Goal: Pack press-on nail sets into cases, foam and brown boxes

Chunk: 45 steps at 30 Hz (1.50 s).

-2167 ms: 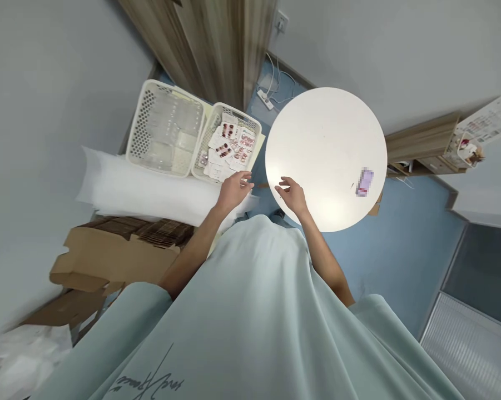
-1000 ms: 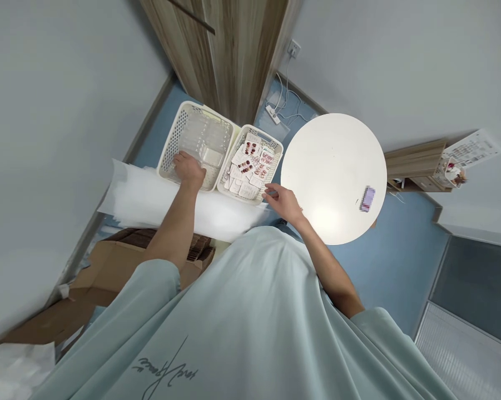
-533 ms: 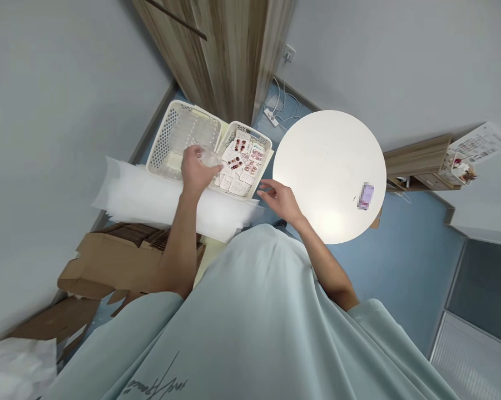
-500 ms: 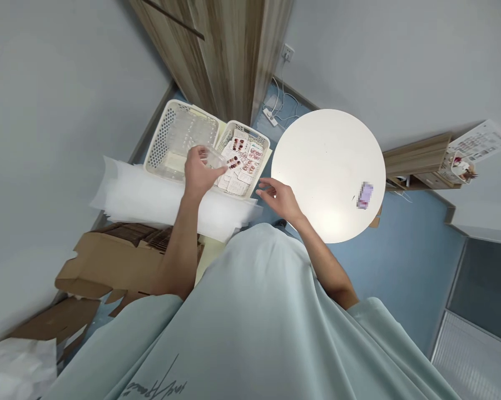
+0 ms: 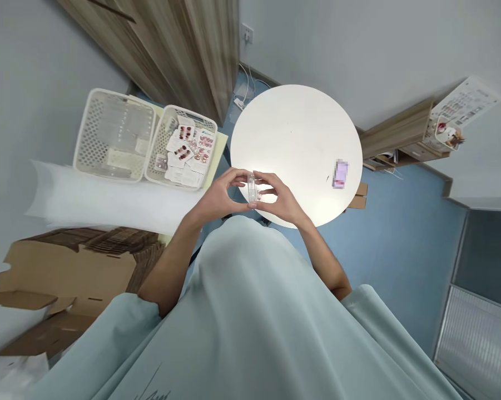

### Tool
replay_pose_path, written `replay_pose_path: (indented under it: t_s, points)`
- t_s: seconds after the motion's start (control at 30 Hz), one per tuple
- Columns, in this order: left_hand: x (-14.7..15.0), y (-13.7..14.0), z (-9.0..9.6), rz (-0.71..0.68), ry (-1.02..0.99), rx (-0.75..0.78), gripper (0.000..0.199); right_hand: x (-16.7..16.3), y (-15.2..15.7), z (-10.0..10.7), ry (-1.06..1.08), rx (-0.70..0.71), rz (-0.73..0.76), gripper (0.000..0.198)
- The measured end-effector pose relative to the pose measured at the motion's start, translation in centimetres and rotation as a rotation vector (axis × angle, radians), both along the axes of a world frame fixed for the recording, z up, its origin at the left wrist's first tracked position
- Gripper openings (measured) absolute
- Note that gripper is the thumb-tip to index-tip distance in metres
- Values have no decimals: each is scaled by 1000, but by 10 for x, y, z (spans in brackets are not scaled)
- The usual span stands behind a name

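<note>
Holding a small clear case (image 5: 252, 189) between left hand (image 5: 217, 199) and right hand (image 5: 286, 201). Gripping it at the fingertips on both sides, with thumbs at the near end and fingers at the far end. Curving both hands wide into open arcs behind the tips, with palms well clear of the plastic. Held upright in view, over the near left part of the round white tabletop (image 5: 300, 122); cannot tell from this angle how high above it. Showing a small pinkish patch just beside the right fingers, too small to make out.

On the tabletop, toward the right, a blurred purple item (image 5: 340, 174), with a thin dark sliver (image 5: 327, 179) near it. To the left of the tabletop, two white baskets side by side: in the large basket (image 5: 92, 141), clear containers (image 5: 127, 119); in the small basket (image 5: 163, 133), a loose pile of white cards (image 5: 187, 173), some bearing dark red or pink pieces. Just below both baskets, white sheets (image 5: 104, 205); nearer the body, folded cardboard (image 5: 73, 272). Behind the baskets, a wooden cabinet (image 5: 162, 50). Far right, against the wall, a wooden shelf (image 5: 404, 130).
</note>
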State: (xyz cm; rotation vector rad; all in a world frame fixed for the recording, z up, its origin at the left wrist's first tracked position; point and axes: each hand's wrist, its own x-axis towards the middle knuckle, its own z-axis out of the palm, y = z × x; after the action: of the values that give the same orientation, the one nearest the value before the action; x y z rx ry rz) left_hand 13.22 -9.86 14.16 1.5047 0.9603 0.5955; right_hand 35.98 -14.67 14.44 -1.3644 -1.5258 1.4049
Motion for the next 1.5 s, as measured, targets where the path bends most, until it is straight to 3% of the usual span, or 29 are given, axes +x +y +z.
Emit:
replay_pose_path:
  t_s: [0.27,0.43,0.67,0.93,1.13,1.5]
  points:
    - [72,-25,-9,-117,76,-66,74,67,-46,-19,95,-90,-95,76]
    - [103,-34,-20,-201,31,-133,72,96,-67,-25,125,-105,-151,72]
    - [135,-43,-26,-241,43,-115,73,121,-87,-27,130,-113,-216,77]
    - [140,-43,-19,-273,21,-130,75,122,-99,-28,170,-85,-305,83]
    - [131,-45,-22,-277,12,-196,78,120,-98,-22,161,-91,-258,73]
    - [107,-40,-21,-275,-82,-233,84,96,-99,-22,144,-67,-253,77]
